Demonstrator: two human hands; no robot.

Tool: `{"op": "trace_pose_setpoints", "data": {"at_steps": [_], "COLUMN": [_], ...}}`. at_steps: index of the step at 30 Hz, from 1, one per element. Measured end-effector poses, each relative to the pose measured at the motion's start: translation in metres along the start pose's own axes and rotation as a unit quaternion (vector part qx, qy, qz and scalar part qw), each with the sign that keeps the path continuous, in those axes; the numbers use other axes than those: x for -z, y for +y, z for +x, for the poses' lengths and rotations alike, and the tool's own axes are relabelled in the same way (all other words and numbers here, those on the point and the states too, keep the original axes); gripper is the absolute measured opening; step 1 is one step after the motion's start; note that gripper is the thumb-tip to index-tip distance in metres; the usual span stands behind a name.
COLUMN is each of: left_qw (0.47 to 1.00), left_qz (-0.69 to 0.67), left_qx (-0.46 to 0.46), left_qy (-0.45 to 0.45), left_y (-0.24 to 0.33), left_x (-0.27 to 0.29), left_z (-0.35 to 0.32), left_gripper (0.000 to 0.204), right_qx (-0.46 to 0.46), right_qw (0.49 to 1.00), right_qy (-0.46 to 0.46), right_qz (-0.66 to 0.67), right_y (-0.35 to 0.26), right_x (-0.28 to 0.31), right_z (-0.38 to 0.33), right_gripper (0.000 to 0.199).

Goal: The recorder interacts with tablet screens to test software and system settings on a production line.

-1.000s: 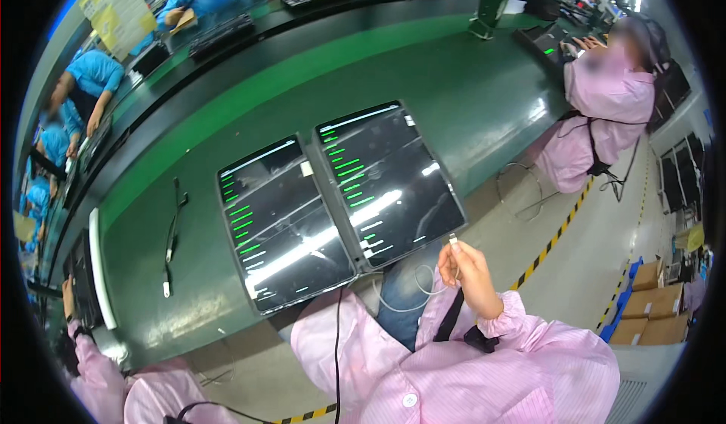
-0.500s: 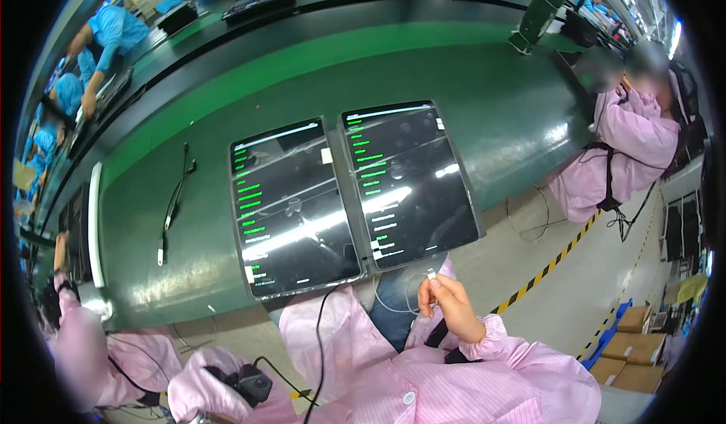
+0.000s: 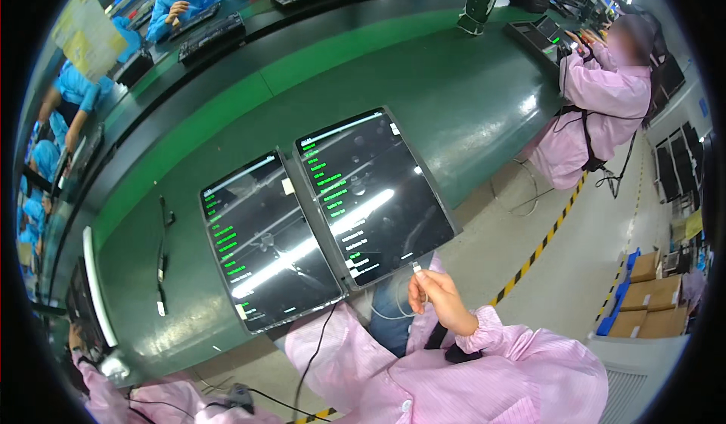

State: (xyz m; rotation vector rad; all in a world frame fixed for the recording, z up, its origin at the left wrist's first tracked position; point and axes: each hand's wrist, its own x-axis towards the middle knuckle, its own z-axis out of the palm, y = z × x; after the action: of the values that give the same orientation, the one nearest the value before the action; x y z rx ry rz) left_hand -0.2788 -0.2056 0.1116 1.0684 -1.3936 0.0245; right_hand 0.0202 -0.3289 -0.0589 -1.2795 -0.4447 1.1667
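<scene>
My right hand [image 3: 445, 301] pinches the white plug [image 3: 417, 268] of a thin white cable [image 3: 389, 317], which loops below the fingers. The plug is at the lower edge of the right tablet [image 3: 393, 220]; I cannot tell whether it touches. Beside it on the bench lies the left tablet [image 3: 283, 250]. Both screens are lit, dark with rows of green and white text, and carry small white stickers. A black cable [image 3: 316, 348] hangs from near the left tablet's lower right corner. My left hand is out of view.
On the green bench [image 3: 189, 273], a short dark cable [image 3: 161, 254] with a white end lies left of the tablets. A person in pink [image 3: 605, 91] sits at the right. People in blue [image 3: 193, 0] work across the bench. Cardboard boxes [image 3: 650, 295] stand on the floor.
The whole view has turned, so the tablets appear farther left and more tilted. The plug in my right hand has come nearer the right tablet's lower edge.
</scene>
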Motion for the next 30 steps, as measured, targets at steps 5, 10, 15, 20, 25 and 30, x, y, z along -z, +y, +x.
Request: {"op": "trace_pose_setpoints", "data": {"at_steps": [5,10,15,20,25,30], "left_qw": [0.451,0.544,0.393,0.397,0.406,0.384], "left_qz": [0.695,0.516,0.664,0.532,0.624,0.611], "left_qx": [0.555,0.481,0.561,0.694,0.614,0.631], "left_qy": [0.078,0.454,0.3,0.278,0.264,0.286], "left_y": [-0.023,-0.056,-0.1,-0.126,-0.129,-0.131], "left_x": [0.097,0.243,0.335,0.362,0.357,0.348], "left_z": [0.005,-0.043,-0.136,-0.12,-0.126,-0.122], "left_gripper": [0.023,0.035,0.046,0.045,0.044,0.042], "right_qx": [0.004,0.031,0.005,-0.028,-0.069,-0.06], "right_qw": [1.0,0.998,0.999,0.999,0.986,0.99], "right_qy": [-0.017,0.017,-0.022,-0.01,-0.064,-0.052], "right_qz": [0.006,0.044,0.035,0.03,0.136,0.12], "right_y": [0.004,0.008,0.004,0.001,-0.014,-0.014], "right_x": [-0.009,0.002,-0.007,0.001,0.0,0.003], "right_z": [0.002,0.005,0.007,0.009,0.017,0.019], "right_gripper": [0.036,0.036,0.036,0.036,0.035,0.034]}}
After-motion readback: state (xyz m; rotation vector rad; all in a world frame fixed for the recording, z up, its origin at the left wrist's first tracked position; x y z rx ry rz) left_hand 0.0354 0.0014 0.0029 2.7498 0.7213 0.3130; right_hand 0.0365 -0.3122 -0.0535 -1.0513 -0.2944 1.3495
